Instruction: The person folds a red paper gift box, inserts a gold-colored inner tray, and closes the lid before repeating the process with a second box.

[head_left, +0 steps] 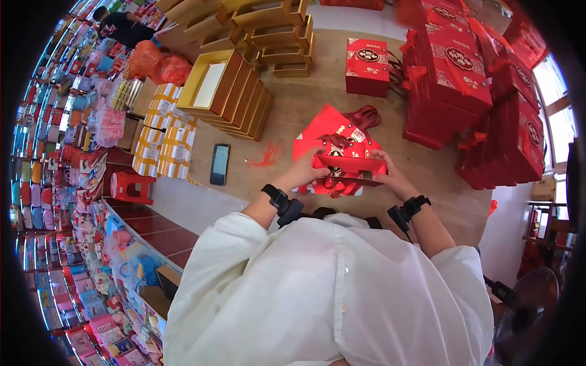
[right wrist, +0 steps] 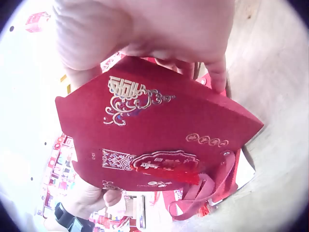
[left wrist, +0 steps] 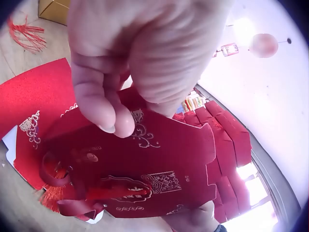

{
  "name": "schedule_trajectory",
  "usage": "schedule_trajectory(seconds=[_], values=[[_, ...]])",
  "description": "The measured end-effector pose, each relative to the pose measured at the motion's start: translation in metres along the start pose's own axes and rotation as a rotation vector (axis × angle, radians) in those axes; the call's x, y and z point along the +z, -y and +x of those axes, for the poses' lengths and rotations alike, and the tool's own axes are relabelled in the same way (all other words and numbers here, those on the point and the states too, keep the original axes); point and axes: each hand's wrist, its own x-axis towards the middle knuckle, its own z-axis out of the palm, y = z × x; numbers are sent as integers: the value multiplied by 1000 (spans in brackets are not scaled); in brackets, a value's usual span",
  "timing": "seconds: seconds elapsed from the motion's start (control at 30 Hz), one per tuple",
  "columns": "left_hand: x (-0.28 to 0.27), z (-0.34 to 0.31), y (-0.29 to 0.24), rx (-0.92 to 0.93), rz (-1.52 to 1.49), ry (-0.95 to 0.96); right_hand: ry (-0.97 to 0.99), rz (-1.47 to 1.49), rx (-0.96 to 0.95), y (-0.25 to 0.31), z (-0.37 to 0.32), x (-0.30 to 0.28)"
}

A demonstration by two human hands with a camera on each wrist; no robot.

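Note:
A red cardboard gift box (head_left: 351,163), partly folded, is held between both hands close to the body. My left hand (head_left: 303,169) grips its left end; in the left wrist view the fingers curl over the edge of the printed panel (left wrist: 159,166). At the opposite end my right hand (head_left: 395,177) holds the box, with fingers partly hidden behind the panel in the right wrist view. Gold scrollwork, a red tassel (right wrist: 169,174) and a ribbon handle (right wrist: 193,198) show on the panel. More flat red card (head_left: 329,124) lies beneath on the table.
Finished-looking red boxes (head_left: 452,79) are stacked at the right, with a single red box (head_left: 367,67) ahead. Gold trays (head_left: 229,91) are piled at the left, near a phone (head_left: 220,165) and a loose tassel (head_left: 265,155). Orange-and-white packs (head_left: 163,134) stand farther left.

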Motion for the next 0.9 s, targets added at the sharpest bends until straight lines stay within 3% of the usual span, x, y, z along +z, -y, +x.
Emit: schedule_trajectory(seconds=[0.13,0.27,0.67,0.73,0.87,0.9], values=[[1,1,1,-10,46,-30,-5,-4,-21,-3,4,-1],[-1,-3,-3,-3,-96,-10,-25,23,42,7,0,1],[-2,3,3,-63,-70,-15,-47,134,-33,-5,-4,3],[-3,4,5,-63,-83,-27,-125,143,-116,-10,-3,2],[-3,3,6,-62,-115,-25,-137,73,-119,-9,-6,7],[-3,3,6,-61,-131,-17,-97,120,-36,2,-8,13]])
